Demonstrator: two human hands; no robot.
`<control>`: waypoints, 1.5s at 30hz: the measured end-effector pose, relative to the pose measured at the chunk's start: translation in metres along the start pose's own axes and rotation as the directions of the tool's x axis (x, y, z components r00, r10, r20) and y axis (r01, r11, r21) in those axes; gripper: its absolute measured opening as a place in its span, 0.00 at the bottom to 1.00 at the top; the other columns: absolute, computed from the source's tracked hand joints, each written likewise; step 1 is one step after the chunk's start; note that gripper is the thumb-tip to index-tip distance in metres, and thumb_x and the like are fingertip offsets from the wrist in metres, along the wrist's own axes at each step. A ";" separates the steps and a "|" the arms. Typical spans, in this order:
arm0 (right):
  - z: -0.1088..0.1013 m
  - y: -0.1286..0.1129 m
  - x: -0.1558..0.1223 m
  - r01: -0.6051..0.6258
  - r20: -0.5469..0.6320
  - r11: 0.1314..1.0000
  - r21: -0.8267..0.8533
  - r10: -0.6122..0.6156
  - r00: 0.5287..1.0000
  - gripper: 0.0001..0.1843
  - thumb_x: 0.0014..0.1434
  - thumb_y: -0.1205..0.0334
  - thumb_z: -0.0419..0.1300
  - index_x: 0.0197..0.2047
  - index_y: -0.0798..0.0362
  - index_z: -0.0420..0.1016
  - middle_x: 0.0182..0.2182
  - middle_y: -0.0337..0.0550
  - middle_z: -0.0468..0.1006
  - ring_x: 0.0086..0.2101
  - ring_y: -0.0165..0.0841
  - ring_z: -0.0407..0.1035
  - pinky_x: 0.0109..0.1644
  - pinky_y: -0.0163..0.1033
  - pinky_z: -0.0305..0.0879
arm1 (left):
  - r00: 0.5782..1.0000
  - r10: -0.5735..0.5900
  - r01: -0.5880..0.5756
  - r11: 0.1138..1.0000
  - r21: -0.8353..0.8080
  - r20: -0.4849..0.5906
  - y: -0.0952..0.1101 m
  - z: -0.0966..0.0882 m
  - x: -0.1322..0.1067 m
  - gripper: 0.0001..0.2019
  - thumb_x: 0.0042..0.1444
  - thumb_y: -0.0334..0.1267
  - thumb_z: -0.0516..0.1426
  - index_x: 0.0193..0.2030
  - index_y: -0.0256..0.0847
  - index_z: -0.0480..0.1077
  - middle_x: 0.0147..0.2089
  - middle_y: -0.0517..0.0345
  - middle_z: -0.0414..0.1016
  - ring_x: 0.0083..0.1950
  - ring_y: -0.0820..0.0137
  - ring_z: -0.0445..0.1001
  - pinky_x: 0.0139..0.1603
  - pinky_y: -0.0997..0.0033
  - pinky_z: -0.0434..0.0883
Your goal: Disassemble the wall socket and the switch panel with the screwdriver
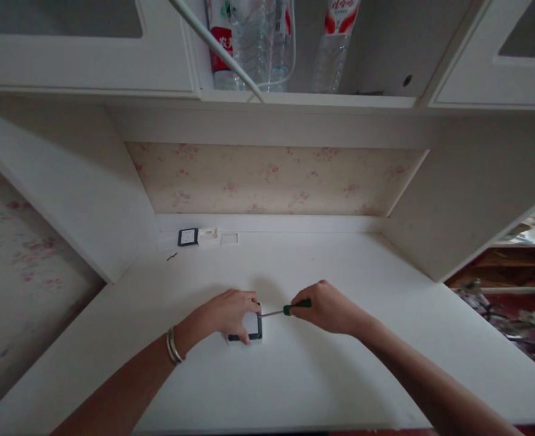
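Note:
My left hand (231,312) is closed on a square wall plate (251,323) with a black frame and a white middle, holding it down on the white desk. Its thumb and fingers grip the near and far edges, and the palm hides the plate's left part. A white rim shows beneath the black frame. From the right, my right hand (325,309) is wrapped around the green handle of a screwdriver (287,310). The thin metal shaft lies nearly level and its tip meets the plate's right edge, near the upper corner.
At the back left, a black-framed socket (188,237) sits beside a white box (208,232) and a flat white frame (229,239). A small dark strip (171,257) lies nearby. Overhead, a shelf (303,100) holds plastic bottles (333,51), with a white cable (217,48) hanging in front.

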State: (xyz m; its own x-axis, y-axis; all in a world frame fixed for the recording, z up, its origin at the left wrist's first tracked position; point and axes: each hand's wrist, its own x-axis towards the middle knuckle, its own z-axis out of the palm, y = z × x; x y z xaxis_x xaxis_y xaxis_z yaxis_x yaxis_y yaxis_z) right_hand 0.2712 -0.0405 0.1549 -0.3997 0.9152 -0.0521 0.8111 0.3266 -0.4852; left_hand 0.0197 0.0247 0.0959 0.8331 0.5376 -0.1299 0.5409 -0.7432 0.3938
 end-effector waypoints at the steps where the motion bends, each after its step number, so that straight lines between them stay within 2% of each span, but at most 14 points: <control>1: 0.001 0.009 0.001 -0.079 0.017 0.992 0.094 0.078 0.997 0.13 0.57 0.54 0.58 0.35 0.51 0.83 0.20 0.38 0.76 0.20 0.27 0.63 0.23 0.32 0.53 | 1.000 -0.003 0.003 1.000 0.011 0.003 0.001 -0.001 0.000 0.27 0.31 0.45 0.71 0.44 0.52 0.75 0.46 0.60 0.73 0.45 0.60 0.73 0.46 0.69 0.66; 3: 0.008 0.023 0.000 -0.228 0.070 0.936 0.269 0.217 0.974 0.16 0.54 0.51 0.60 0.34 0.53 0.83 0.16 0.37 0.71 0.16 0.24 0.58 0.19 0.32 0.48 | 1.000 -0.012 0.012 1.000 0.021 0.015 0.004 -0.004 0.000 0.28 0.31 0.45 0.71 0.45 0.52 0.75 0.46 0.60 0.73 0.45 0.60 0.73 0.45 0.69 0.66; 5: 0.017 0.035 -0.001 -0.326 0.135 0.854 0.406 0.297 0.945 0.17 0.53 0.49 0.61 0.32 0.55 0.82 0.12 0.34 0.66 0.14 0.23 0.55 0.17 0.31 0.46 | 0.999 -0.026 0.026 1.000 0.012 0.020 0.006 -0.005 -0.001 0.28 0.31 0.44 0.71 0.45 0.53 0.75 0.47 0.61 0.73 0.45 0.60 0.74 0.46 0.69 0.66; 9: 0.034 0.050 -0.005 -0.377 0.197 0.704 0.602 0.326 0.925 0.18 0.51 0.49 0.62 0.26 0.57 0.78 0.11 0.33 0.63 0.13 0.22 0.54 0.15 0.30 0.45 | 1.000 -0.012 0.012 1.000 0.000 -0.007 0.004 -0.002 -0.002 0.26 0.34 0.45 0.70 0.45 0.52 0.75 0.48 0.60 0.73 0.46 0.60 0.74 0.47 0.68 0.67; 12: 0.044 0.055 -0.007 -0.412 0.240 0.592 0.693 0.350 0.906 0.17 0.50 0.50 0.64 0.27 0.58 0.78 0.14 0.35 0.68 0.15 0.22 0.55 0.16 0.30 0.46 | 0.999 -0.008 0.007 1.000 -0.015 -0.049 0.000 0.004 -0.003 0.30 0.33 0.47 0.70 0.47 0.51 0.73 0.49 0.59 0.74 0.48 0.58 0.74 0.49 0.66 0.67; 17: 0.055 0.060 -0.007 -0.465 0.306 0.479 0.745 0.374 0.875 0.17 0.49 0.51 0.64 0.27 0.59 0.78 0.25 0.43 0.77 0.16 0.20 0.55 0.16 0.30 0.48 | 0.991 -0.106 0.098 0.991 -0.093 -0.084 -0.002 0.012 -0.009 0.46 0.29 0.47 0.71 0.60 0.50 0.64 0.58 0.54 0.69 0.57 0.54 0.68 0.58 0.63 0.63; 21: 0.056 0.060 -0.009 -0.399 0.241 0.533 0.746 0.342 0.908 0.18 0.49 0.50 0.65 0.28 0.59 0.77 0.22 0.39 0.74 0.18 0.22 0.59 0.19 0.29 0.54 | 0.986 -0.131 0.108 0.973 -0.202 -0.105 -0.004 0.016 -0.016 0.48 0.32 0.46 0.70 0.63 0.47 0.60 0.63 0.52 0.65 0.62 0.55 0.64 0.62 0.63 0.60; 25: 0.054 0.054 -0.014 -0.364 0.189 0.600 0.712 0.336 0.923 0.20 0.49 0.47 0.64 0.32 0.58 0.78 0.17 0.35 0.68 0.17 0.24 0.60 0.20 0.30 0.57 | 0.967 -0.191 0.130 0.939 -0.318 -0.171 -0.006 0.023 -0.022 0.39 0.38 0.42 0.67 0.61 0.45 0.63 0.59 0.52 0.69 0.59 0.59 0.67 0.61 0.64 0.63; 28: 0.055 0.047 -0.018 -0.350 0.141 0.641 0.683 0.354 0.924 0.23 0.51 0.44 0.62 0.35 0.58 0.78 0.15 0.35 0.68 0.17 0.24 0.59 0.21 0.30 0.57 | 0.965 -0.193 0.127 0.937 -0.325 -0.178 -0.006 0.028 -0.022 0.41 0.37 0.40 0.67 0.62 0.46 0.62 0.62 0.52 0.66 0.62 0.57 0.64 0.64 0.61 0.60; 30: 0.055 0.042 -0.020 -0.331 0.122 0.645 0.689 0.346 0.930 0.24 0.51 0.43 0.62 0.36 0.58 0.78 0.16 0.35 0.69 0.17 0.25 0.60 0.21 0.30 0.57 | 0.966 -0.187 0.123 0.940 -0.319 -0.179 -0.005 0.030 -0.021 0.44 0.35 0.41 0.68 0.63 0.46 0.61 0.64 0.52 0.63 0.64 0.56 0.61 0.65 0.60 0.57; 32: 0.056 0.038 -0.022 -0.321 0.119 0.635 0.703 0.339 0.933 0.24 0.51 0.42 0.62 0.36 0.57 0.78 0.16 0.36 0.69 0.18 0.25 0.61 0.21 0.31 0.58 | 0.958 -0.192 0.112 0.934 -0.340 -0.212 -0.006 0.031 -0.019 0.42 0.36 0.41 0.68 0.63 0.45 0.62 0.63 0.51 0.65 0.62 0.57 0.63 0.65 0.61 0.58; 35: 0.057 0.035 -0.023 -0.326 0.115 0.630 0.705 0.352 0.929 0.24 0.50 0.42 0.62 0.35 0.58 0.78 0.16 0.35 0.68 0.17 0.25 0.60 0.21 0.31 0.58 | 0.933 -0.238 0.092 0.884 -0.459 -0.272 -0.010 0.035 -0.018 0.41 0.38 0.40 0.68 0.62 0.44 0.61 0.59 0.51 0.68 0.59 0.60 0.68 0.62 0.63 0.63; 40: 0.058 0.034 -0.024 -0.321 0.090 0.644 0.694 0.365 0.927 0.22 0.53 0.44 0.60 0.37 0.57 0.77 0.16 0.35 0.68 0.18 0.26 0.62 0.21 0.31 0.59 | 0.892 -0.330 0.062 0.767 -0.639 -0.309 -0.023 0.045 -0.021 0.42 0.35 0.39 0.70 0.60 0.41 0.63 0.59 0.50 0.69 0.58 0.60 0.69 0.60 0.65 0.65; 45: 0.052 0.016 -0.021 -0.313 0.047 0.780 0.542 0.344 0.938 0.19 0.56 0.47 0.58 0.40 0.54 0.78 0.18 0.36 0.71 0.18 0.28 0.66 0.23 0.32 0.61 | 0.858 -0.362 0.035 0.749 -0.662 -0.365 -0.037 0.042 -0.032 0.38 0.38 0.38 0.69 0.59 0.43 0.64 0.60 0.52 0.68 0.58 0.61 0.68 0.62 0.62 0.64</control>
State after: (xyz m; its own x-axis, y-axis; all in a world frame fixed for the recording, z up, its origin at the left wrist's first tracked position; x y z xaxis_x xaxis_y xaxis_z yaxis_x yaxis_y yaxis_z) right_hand 0.2702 -0.0667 0.1029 -0.1161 0.9596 -0.2562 0.5264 -0.1593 -0.8352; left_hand -0.0225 0.0181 0.0476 0.4766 0.8757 0.0778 0.3574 -0.2739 0.8929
